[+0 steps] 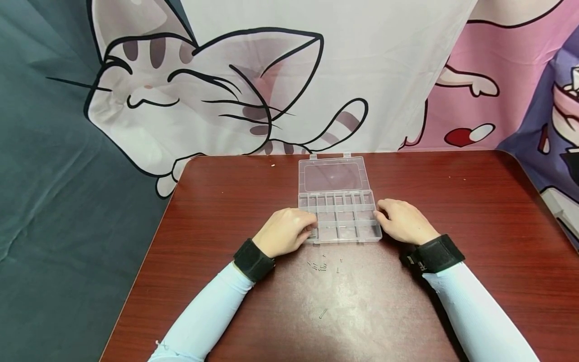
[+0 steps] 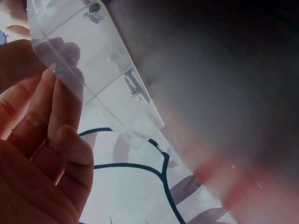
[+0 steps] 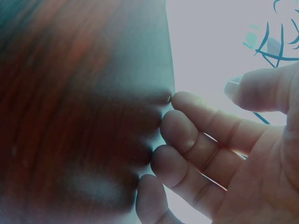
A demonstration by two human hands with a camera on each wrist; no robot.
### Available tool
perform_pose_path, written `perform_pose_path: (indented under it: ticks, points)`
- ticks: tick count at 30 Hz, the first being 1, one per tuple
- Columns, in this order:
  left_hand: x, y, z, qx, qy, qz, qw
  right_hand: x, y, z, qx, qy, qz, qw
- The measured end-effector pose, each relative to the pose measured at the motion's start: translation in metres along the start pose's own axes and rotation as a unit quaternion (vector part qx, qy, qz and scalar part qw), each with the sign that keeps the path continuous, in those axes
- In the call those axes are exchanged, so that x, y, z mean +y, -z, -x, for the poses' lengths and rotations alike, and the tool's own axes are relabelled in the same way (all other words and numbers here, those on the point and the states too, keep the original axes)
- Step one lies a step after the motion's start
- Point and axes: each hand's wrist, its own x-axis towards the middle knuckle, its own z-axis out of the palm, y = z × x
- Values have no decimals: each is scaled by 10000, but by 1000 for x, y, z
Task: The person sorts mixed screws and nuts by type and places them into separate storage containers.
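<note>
A clear plastic compartment box point(image 1: 346, 242) lies on the table with its lid point(image 1: 333, 177) folded back. My left hand point(image 1: 286, 231) is at the box's front left corner, its thumb and fingertips bent together over a compartment. In the left wrist view a small screw point(image 2: 58, 70) glints between those fingertips, mostly hidden by them. Screws point(image 2: 135, 86) lie in one nearby compartment, and small metal pieces point(image 2: 93, 13) in another. My right hand point(image 1: 404, 221) rests beside the box's right edge, holding nothing, with fingertips point(image 3: 170, 165) loosely bent against the table.
Several loose small screws point(image 1: 322, 267) lie on the brown table point(image 1: 235, 191) in front of the box. A longer one point(image 1: 323, 313) is nearer the front. Printed cloth point(image 1: 384, 60) hangs along the table's back edge.
</note>
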Motion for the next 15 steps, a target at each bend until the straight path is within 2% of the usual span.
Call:
perform_pose_path:
  ticks: [15]
  points:
    - [0,0,0,-59,13,-101,9999,0,-1,0,45,20,36,10000]
